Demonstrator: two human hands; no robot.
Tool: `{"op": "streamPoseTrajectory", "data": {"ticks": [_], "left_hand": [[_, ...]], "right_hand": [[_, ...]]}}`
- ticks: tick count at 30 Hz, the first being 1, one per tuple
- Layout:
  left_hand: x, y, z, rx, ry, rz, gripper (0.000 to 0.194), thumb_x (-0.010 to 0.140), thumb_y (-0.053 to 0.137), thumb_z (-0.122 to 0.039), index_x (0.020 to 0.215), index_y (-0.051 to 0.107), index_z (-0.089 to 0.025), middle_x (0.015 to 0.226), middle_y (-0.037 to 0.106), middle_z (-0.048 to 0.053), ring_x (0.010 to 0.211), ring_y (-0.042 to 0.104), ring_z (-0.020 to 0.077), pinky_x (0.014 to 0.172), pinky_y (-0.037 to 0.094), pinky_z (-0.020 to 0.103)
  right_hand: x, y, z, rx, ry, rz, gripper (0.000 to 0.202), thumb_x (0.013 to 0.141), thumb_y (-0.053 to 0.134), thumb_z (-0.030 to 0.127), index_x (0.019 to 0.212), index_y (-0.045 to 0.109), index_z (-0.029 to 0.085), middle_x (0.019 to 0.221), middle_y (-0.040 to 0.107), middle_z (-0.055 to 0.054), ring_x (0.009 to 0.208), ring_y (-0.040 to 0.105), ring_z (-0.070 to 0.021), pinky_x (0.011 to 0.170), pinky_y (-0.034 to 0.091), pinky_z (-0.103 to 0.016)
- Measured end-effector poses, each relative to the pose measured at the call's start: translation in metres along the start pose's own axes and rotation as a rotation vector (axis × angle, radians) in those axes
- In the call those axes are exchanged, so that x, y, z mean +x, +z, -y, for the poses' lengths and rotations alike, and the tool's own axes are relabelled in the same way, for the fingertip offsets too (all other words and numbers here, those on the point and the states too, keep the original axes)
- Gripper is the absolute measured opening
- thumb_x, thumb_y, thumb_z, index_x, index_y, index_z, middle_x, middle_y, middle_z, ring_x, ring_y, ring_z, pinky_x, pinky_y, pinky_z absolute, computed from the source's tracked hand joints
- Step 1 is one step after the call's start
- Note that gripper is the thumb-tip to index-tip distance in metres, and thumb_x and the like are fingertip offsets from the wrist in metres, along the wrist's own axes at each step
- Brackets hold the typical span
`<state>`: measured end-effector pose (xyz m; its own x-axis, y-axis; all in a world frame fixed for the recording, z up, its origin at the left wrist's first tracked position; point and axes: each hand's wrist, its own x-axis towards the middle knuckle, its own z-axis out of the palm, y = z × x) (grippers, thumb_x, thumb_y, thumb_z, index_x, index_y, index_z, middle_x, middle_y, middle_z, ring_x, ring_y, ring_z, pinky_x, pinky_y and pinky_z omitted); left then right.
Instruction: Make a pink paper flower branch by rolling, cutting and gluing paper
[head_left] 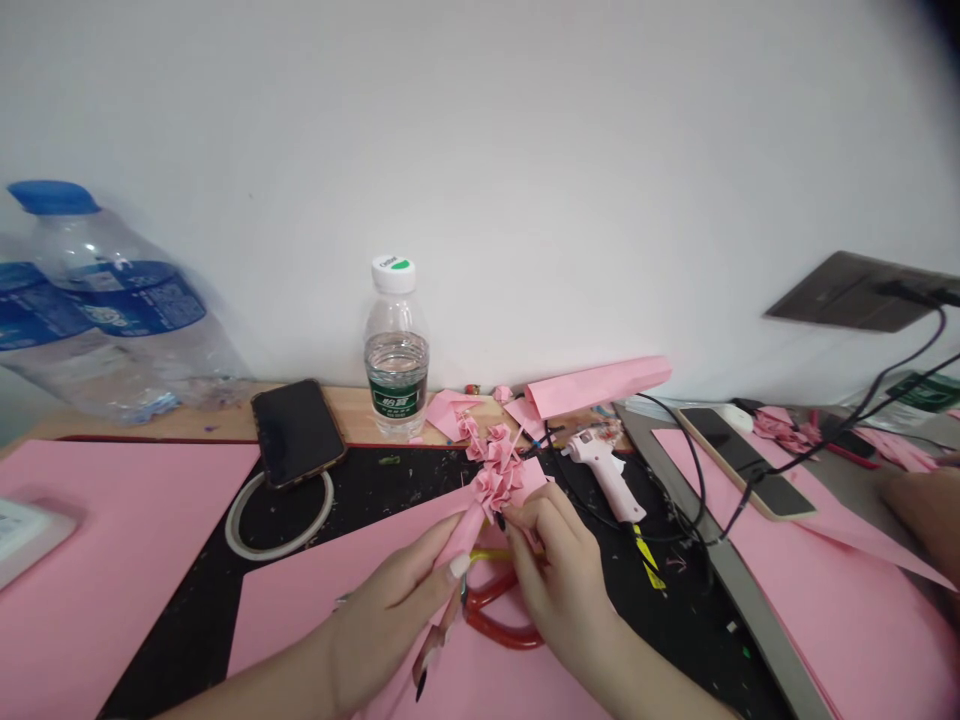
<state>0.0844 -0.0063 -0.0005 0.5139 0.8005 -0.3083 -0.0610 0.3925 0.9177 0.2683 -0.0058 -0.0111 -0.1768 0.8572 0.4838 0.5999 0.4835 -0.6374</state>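
My left hand (401, 600) is wrapped round a rolled pink paper tube (466, 535), thumb pressed on top. At the tube's far end sits a cluster of folded pink paper roses (496, 470). My right hand (559, 555) is closed beside the roses, thumb and fingers pinched together near the base of the cluster. Whatever lies between those fingertips is hidden. Under both hands are red-handled scissors (499, 630), lying on a large pink paper sheet (300, 610). A pink hot glue gun (611, 475) lies to the right of my right hand.
Behind stand a small water bottle (397, 360) and large bottles (142, 300). A phone (296, 430) overlaps a tape roll (234, 525). A rolled pink paper (600, 385) lies by the wall. Cables (701, 470) run right, near another phone (742, 460) and another person's hand (926, 510).
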Motion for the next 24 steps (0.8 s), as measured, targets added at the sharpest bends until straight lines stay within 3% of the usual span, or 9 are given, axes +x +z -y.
{"op": "streamPoseTrajectory", "data": {"ticks": [4,11,20,24], "left_hand": [[0.0000,-0.0010,0.0025,0.147,-0.012,0.036,0.053,0.095,0.040,-0.047,0.141,0.035,-0.023,0.065,0.048,-0.004,0.057,0.041,0.0116,0.051,0.036,0.021],[-0.0016,-0.0005,0.0025,0.139,-0.034,0.059,0.057,0.094,0.038,-0.051,0.143,0.030,-0.022,0.064,0.047,-0.005,0.052,0.042,0.0112,0.048,0.037,0.023],[-0.0007,-0.0017,0.0004,0.140,-0.006,0.044,0.058,0.093,0.039,-0.052,0.142,0.030,-0.021,0.063,0.046,-0.006,0.053,0.041,0.0106,0.049,0.037,0.022],[-0.0009,-0.0026,0.0021,0.149,0.011,0.045,0.055,0.095,0.038,-0.050,0.142,0.031,-0.022,0.063,0.046,-0.006,0.055,0.042,0.0106,0.051,0.038,0.022]], "right_hand": [[-0.0007,0.0000,0.0013,0.031,0.024,-0.004,0.019,0.085,0.044,0.004,0.081,0.048,0.022,0.075,0.045,0.000,0.068,0.047,-0.0149,0.058,0.037,-0.027],[-0.0001,-0.0006,0.0021,0.064,0.031,0.002,0.020,0.085,0.044,0.003,0.081,0.048,0.022,0.074,0.043,0.001,0.066,0.045,-0.0144,0.057,0.035,-0.026],[-0.0035,-0.0058,0.0043,0.074,-0.050,0.029,0.019,0.086,0.046,0.002,0.083,0.049,0.021,0.075,0.046,0.000,0.067,0.046,-0.0136,0.056,0.036,-0.026],[-0.0035,-0.0066,0.0045,0.054,-0.041,-0.042,0.021,0.085,0.046,0.001,0.080,0.047,0.021,0.072,0.042,0.002,0.063,0.043,-0.0124,0.055,0.034,-0.025]]}}
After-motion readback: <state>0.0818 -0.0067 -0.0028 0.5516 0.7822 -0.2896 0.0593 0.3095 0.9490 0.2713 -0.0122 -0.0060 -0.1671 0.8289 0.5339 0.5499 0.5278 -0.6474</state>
